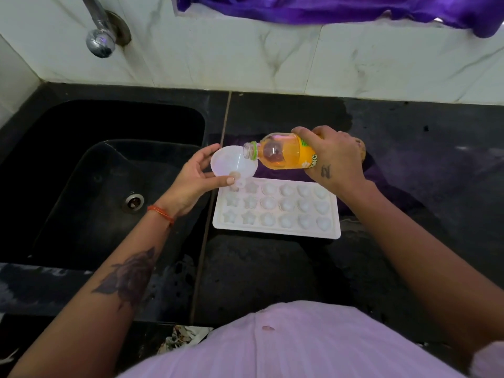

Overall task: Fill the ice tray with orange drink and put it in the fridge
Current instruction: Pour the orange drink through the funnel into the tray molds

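Plastic ice tray (276, 233), white, eighteen moulded cells, lies on black counter (272, 268). Left hand (191, 181) pinches one translucent funnel (231, 165) at tray's ten o'clock corner; right hand (335, 156) grips one tilted orange-drink bottle (283, 156).

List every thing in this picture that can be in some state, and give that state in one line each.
bottle: uncapped, tipped on its side, part full of orange drink, mouth over the funnel.
funnel: held above the tray's far left corner, no drink seen in it.
ice tray: flat on the counter, moulds not yet filled.
left hand: holds the funnel.
right hand: grips the bottle.
tap: no water running.
sink: holds no dishes.
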`<state>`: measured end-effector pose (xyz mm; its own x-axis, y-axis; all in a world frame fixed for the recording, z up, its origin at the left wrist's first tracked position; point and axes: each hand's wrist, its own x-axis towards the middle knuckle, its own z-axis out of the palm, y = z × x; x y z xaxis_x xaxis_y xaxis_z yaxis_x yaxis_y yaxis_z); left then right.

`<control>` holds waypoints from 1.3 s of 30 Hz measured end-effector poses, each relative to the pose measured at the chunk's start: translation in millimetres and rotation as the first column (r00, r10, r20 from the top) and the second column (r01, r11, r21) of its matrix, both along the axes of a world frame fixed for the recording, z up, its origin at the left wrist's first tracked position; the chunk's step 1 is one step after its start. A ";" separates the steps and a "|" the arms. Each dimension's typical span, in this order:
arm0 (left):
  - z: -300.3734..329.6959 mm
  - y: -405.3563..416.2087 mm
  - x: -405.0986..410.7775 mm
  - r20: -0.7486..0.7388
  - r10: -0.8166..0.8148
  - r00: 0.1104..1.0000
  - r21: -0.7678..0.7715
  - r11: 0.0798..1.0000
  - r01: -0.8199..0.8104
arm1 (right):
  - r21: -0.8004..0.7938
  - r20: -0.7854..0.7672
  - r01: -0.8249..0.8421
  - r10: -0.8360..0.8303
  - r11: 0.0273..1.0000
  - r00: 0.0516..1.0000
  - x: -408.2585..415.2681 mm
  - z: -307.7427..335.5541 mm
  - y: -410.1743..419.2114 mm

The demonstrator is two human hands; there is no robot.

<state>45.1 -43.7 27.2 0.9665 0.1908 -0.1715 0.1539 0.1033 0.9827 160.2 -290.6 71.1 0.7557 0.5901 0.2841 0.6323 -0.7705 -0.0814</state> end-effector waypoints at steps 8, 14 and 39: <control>9.5 1.2 0.8 -0.034 -0.090 0.995 -0.068 0.994 0.087 | -0.046 0.008 0.014 -0.014 0.999 1.000 -1.1 1.9 1.5; 8.9 2.6 0.6 -0.033 -0.077 0.996 -0.114 0.991 0.073 | -0.083 0.013 0.022 -0.021 0.996 1.000 -2.6 5.5 2.5; 5.7 11.2 -0.4 -0.025 -0.067 0.997 -0.175 0.983 0.061 | -0.010 -0.050 0.023 -0.023 1.000 0.998 -1.5 -2.5 4.5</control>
